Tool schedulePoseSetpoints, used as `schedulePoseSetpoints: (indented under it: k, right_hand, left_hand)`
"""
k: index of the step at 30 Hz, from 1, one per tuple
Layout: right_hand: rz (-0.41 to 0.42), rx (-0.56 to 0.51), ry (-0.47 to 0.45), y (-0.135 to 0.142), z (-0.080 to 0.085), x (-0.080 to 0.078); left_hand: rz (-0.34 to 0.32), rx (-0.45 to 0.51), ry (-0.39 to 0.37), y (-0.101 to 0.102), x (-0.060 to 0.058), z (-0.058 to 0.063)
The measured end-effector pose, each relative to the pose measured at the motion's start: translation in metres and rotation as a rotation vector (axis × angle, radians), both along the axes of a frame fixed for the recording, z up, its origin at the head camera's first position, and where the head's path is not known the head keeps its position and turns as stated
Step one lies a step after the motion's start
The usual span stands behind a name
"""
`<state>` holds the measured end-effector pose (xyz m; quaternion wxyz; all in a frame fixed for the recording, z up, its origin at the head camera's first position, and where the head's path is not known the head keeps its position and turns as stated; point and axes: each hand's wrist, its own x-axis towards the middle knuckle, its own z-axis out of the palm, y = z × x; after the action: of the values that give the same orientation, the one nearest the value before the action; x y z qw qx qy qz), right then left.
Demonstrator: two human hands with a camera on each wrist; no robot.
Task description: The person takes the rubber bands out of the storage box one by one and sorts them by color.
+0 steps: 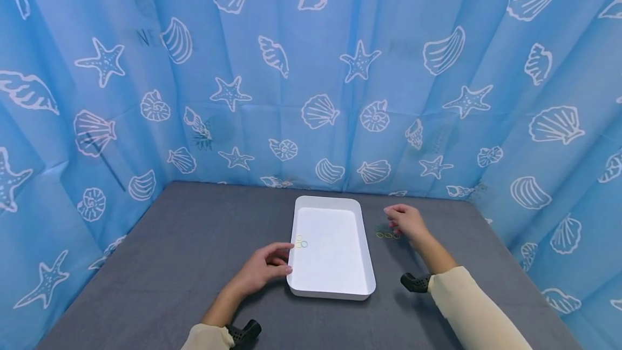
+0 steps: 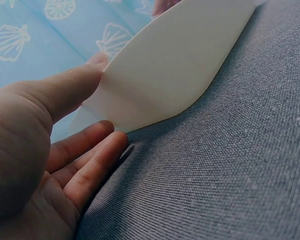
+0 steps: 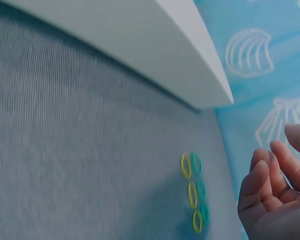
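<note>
Six thin rings (image 3: pixel 196 194), yellow and green, show on grey cloth (image 3: pixel 65 150) in the right wrist view, below the relaxed, loosely bent right hand (image 1: pixel 408 222); only the head view shows other rings (image 1: pixel 301 243) inside the white tray (image 1: pixel 335 253), gripped by the left hand (image 1: pixel 262 270).

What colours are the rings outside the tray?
The rings are yellow and green, clearest in the right wrist view.

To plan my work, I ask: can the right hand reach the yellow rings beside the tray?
Likely yes: the right hand is close to the yellow rings, and nothing visible blocks the way.
</note>
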<state>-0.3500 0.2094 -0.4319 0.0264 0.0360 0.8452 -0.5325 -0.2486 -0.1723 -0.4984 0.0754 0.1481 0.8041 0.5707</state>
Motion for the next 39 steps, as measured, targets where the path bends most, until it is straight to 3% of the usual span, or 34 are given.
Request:
schedulePoseSetpoints:
  k: [9,18,30,39]
  right_hand:
    - [0.076,-0.028,0.02,-0.03,0.006,0.002]
    - [0.204,0.047,0.052,-0.059,0.005,0.0]
    - [0.507,0.192,0.046,-0.093,0.008,0.0]
    - [0.713,0.268,0.018,-0.116,-0.003,-0.002]
  left_hand:
    - [0.01,0.002,-0.019,0.002,0.0,0.0]
    - [0.009,0.009,-0.031,0.001,0.0,0.0]
    - [-0.006,0.019,-0.018,0.0,0.0,0.0]
    - [0.001,0.012,-0.025,0.0,-0.001,0.0]
